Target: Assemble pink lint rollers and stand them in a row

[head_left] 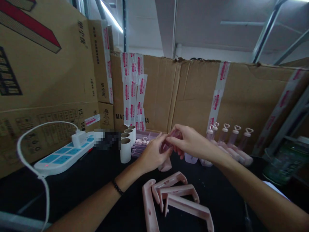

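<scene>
Both hands work close together above the table (pixel 72 190). The left hand (pixel 153 153) and right hand (pixel 188 140) have their fingers curled around translucent pink plastic (pixel 165 148); whether in one piece or two cannot be told. Pink bracket-shaped parts (pixel 188 206) lie in front, white tubes (pixel 125 153) stand to the left, and heart-topped tubes (pixel 233 140) to the right.
</scene>
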The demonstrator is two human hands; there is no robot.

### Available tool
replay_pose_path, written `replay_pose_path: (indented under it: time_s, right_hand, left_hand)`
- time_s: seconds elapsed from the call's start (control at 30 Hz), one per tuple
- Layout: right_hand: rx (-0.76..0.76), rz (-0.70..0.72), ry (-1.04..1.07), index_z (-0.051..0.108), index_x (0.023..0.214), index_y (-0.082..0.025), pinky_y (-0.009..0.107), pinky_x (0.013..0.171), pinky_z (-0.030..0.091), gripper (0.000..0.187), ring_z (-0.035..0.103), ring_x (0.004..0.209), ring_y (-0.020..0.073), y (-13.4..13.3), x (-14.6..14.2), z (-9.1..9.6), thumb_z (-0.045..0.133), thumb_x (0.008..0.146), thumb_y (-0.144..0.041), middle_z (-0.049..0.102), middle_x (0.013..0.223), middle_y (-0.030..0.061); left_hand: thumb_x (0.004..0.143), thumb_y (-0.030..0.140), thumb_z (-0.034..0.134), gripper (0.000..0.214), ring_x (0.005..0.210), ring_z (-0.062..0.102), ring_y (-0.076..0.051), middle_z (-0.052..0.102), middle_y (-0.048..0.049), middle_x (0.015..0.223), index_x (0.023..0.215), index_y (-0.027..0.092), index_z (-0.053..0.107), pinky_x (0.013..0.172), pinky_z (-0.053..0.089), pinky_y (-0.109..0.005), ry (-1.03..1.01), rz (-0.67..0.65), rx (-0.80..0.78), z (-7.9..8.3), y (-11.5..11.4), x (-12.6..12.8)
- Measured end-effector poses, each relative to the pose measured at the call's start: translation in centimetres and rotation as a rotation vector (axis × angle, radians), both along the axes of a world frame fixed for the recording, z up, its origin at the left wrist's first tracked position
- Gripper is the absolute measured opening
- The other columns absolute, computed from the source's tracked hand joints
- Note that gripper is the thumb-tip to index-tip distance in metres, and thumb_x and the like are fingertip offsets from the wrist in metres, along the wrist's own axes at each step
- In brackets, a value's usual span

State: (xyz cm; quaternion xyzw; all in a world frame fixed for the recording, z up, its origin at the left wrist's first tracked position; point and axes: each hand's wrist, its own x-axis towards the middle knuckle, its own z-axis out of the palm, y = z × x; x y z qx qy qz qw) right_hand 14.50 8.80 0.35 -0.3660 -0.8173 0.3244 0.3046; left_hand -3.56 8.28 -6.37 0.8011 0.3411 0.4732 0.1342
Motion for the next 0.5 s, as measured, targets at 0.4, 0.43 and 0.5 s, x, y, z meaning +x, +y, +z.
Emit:
replay_pose_path:
  time_s: [0.4,0.43,0.5]
  right_hand:
    - [0.319,-0.176,-0.575,0.071,0.102,-0.013,0.028,0.078,0.057,0.02,0.074,0.092,0.0216,11.4,-3.3,-3.2,0.067,0.094,-0.031,0.076,0.102,0.0126]
    - [0.335,-0.191,-0.631,0.071,0.105,-0.013,0.032,0.082,0.057,0.021,0.073,0.096,0.0224,11.8,-3.8,-4.2,0.068,0.093,-0.031,0.075,0.106,0.012]
    - [0.363,-0.215,-0.732,0.068,0.114,-0.014,0.04,0.089,0.057,0.027,0.07,0.102,0.0225,12.2,-4.7,-5.7,0.067,0.095,-0.033,0.071,0.114,0.0101]
  left_hand:
    - [0.086,0.031,0.063,0.018,0.048,0.048,-0.008,0.052,0.0078,0.062,0.089,0.02,0.049,0.05,0.04,-0.019,-0.657,-0.044,-0.29,1.3,1.7,-1.5]
    - [0.088,0.036,0.063,0.021,0.046,0.046,-0.007,0.05,0.0083,0.061,0.09,0.02,0.049,0.048,0.037,-0.019,-0.653,-0.037,-0.281,1.5,1.5,-1.5]
    - [0.092,0.048,0.059,0.03,0.042,0.041,-0.006,0.047,0.009,0.06,0.092,0.02,0.05,0.043,0.034,-0.019,-0.639,-0.039,-0.269,1.6,1.3,-1.3]
